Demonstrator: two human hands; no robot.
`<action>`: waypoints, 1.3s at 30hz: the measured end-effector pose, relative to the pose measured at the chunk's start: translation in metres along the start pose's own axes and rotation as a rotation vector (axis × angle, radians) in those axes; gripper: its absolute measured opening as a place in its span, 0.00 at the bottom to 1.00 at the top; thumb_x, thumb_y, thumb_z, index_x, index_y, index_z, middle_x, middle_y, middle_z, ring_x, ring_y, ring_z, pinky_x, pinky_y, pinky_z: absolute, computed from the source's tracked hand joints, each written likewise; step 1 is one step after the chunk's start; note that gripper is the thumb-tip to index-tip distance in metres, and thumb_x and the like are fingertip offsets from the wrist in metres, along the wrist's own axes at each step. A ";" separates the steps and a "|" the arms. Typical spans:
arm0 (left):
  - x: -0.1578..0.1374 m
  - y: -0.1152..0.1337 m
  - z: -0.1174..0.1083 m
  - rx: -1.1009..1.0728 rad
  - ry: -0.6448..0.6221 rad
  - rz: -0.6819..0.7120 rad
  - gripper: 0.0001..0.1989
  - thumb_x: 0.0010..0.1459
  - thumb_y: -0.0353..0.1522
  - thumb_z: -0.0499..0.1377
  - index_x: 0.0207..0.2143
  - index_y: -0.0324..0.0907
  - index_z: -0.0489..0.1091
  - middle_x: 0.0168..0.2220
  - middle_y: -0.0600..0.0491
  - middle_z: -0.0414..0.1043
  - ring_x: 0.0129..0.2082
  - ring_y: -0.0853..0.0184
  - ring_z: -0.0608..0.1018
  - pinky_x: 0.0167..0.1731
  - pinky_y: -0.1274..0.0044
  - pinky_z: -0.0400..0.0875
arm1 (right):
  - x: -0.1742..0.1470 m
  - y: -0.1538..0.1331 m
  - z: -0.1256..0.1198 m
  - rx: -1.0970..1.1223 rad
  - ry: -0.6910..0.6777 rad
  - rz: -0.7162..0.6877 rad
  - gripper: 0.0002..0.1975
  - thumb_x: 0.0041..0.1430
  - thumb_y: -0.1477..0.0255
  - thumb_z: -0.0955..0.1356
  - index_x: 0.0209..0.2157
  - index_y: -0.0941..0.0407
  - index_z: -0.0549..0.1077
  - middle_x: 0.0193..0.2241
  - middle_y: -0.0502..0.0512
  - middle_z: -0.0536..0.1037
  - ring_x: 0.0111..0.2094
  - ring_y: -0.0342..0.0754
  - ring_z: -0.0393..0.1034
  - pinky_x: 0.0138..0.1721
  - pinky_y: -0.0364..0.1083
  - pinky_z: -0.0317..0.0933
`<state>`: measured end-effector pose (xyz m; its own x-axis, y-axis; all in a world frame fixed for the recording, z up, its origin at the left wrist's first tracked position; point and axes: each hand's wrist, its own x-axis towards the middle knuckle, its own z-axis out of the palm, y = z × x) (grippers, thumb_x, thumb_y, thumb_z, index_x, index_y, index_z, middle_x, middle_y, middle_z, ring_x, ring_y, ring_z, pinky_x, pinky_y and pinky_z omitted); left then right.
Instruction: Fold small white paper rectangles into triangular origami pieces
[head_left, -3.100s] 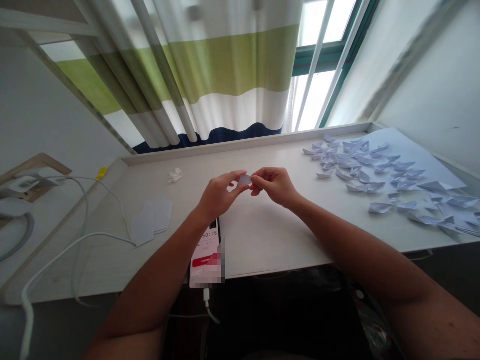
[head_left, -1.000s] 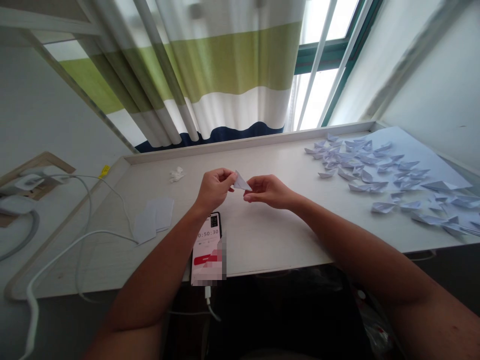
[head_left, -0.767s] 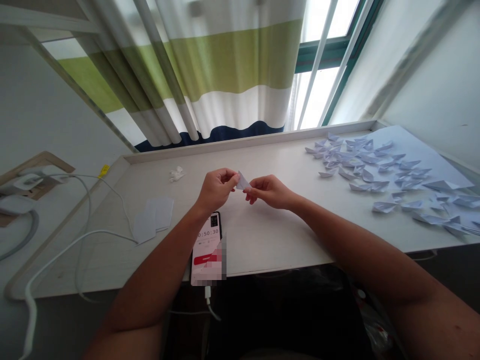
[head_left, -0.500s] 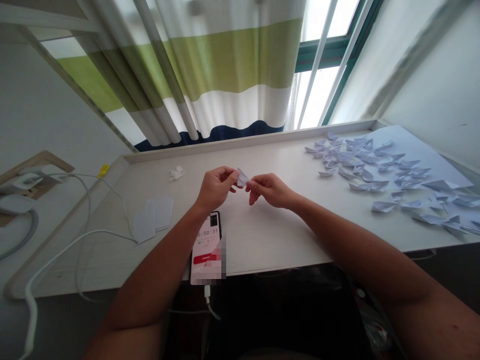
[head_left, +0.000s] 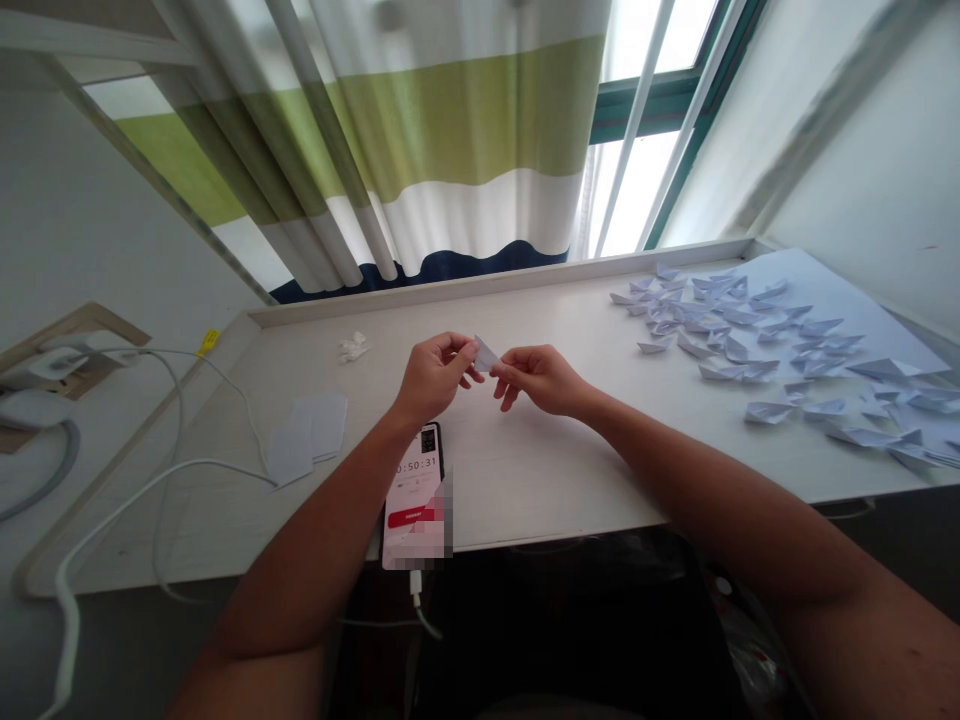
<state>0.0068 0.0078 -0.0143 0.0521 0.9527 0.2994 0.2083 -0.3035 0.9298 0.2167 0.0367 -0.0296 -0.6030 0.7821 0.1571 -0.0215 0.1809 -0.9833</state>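
Centrally, 1 small folded white paper [head_left: 485, 354] is held above the tabletop [head_left: 540, 480]: left hand [head_left: 430, 376] narrowed on its left edge, right hand [head_left: 544, 379] pinching its lower right corner. Phone [head_left: 411, 492], visible digits ending 50:31, lies at the front edge. Folded paper boats [head_left: 721, 317] spread at right; flat paper sheets [head_left: 324, 425], 1 crumpled scrap [head_left: 352, 348] at left.

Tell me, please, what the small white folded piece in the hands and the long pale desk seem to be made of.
Small white folded triangular piece: very likely paper, matt; it looks thin, with flat faces and crisp edges. Long pale desk: perhaps painted wood or wood-look laminate, with a slight sheen; faint grain-like streaks show, but cannot settle which.
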 end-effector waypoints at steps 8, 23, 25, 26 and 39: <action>-0.001 0.005 -0.006 0.066 -0.130 0.090 0.14 0.67 0.43 0.67 0.38 0.39 0.78 0.21 0.57 0.72 0.18 0.74 0.70 0.19 0.80 0.64 | 0.000 0.002 0.001 -0.029 0.059 -0.084 0.30 0.60 0.43 0.75 0.38 0.58 0.81 0.31 0.57 0.85 0.28 0.47 0.82 0.32 0.46 0.78; -0.007 0.004 0.004 0.100 -0.169 0.058 0.24 0.66 0.52 0.66 0.43 0.38 0.79 0.36 0.46 0.84 0.30 0.64 0.85 0.26 0.76 0.78 | -0.001 0.008 0.006 -0.453 0.268 -0.466 0.19 0.70 0.52 0.72 0.39 0.52 0.87 0.37 0.57 0.85 0.32 0.47 0.79 0.35 0.48 0.76; -0.007 0.004 0.003 0.194 -0.187 0.098 0.23 0.69 0.50 0.62 0.45 0.38 0.79 0.36 0.47 0.84 0.31 0.64 0.85 0.29 0.75 0.78 | 0.000 0.010 0.005 -0.412 0.229 -0.439 0.19 0.68 0.51 0.73 0.39 0.53 0.87 0.35 0.57 0.84 0.32 0.47 0.79 0.34 0.48 0.76; -0.007 0.003 0.002 0.238 -0.204 0.118 0.23 0.71 0.50 0.60 0.47 0.39 0.80 0.36 0.47 0.85 0.32 0.64 0.85 0.30 0.75 0.79 | 0.000 0.010 0.005 -0.378 0.210 -0.407 0.19 0.67 0.51 0.73 0.39 0.53 0.86 0.35 0.56 0.84 0.32 0.48 0.80 0.34 0.48 0.76; -0.008 0.009 -0.003 0.255 -0.274 0.149 0.25 0.73 0.49 0.56 0.48 0.38 0.81 0.30 0.51 0.81 0.26 0.69 0.79 0.26 0.78 0.73 | 0.003 0.002 -0.001 0.062 0.085 -0.131 0.25 0.52 0.50 0.82 0.35 0.58 0.82 0.28 0.53 0.85 0.29 0.46 0.81 0.28 0.44 0.77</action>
<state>0.0050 -0.0028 -0.0075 0.3518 0.8773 0.3264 0.4129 -0.4583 0.7871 0.2157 0.0393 -0.0307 -0.5225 0.8022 0.2891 -0.1461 0.2498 -0.9572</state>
